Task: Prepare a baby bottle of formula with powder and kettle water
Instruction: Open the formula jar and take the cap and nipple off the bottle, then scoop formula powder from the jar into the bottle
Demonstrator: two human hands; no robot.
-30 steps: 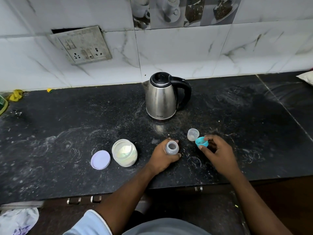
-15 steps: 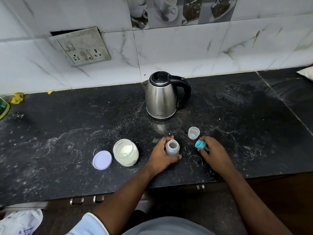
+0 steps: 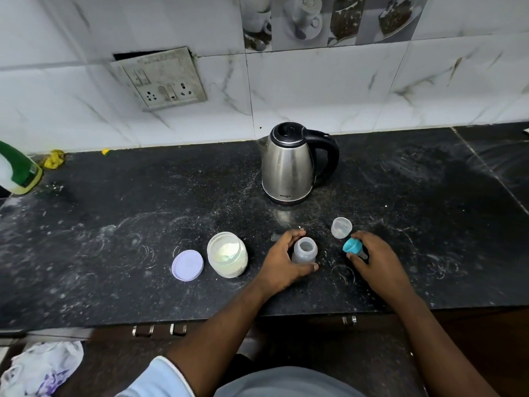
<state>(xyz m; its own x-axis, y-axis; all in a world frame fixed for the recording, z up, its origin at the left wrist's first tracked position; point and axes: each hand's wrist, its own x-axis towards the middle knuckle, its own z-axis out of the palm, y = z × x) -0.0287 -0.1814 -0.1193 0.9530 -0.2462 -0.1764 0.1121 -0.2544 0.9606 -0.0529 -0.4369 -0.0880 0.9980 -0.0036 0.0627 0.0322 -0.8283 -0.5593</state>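
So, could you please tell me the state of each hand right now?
The left hand grips the open baby bottle.
The right hand pinches the blue teat ring.

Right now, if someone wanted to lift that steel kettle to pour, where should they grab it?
Probably by the black handle, coming in from the right. The kettle stands upright with that loop arching off its right side and the spout pointing left, so fingers can wrap through the gap. The right hand is nearer, but it holds the teal collar.

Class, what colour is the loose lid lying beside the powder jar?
The lid is pale lilac, seen best in the head view.
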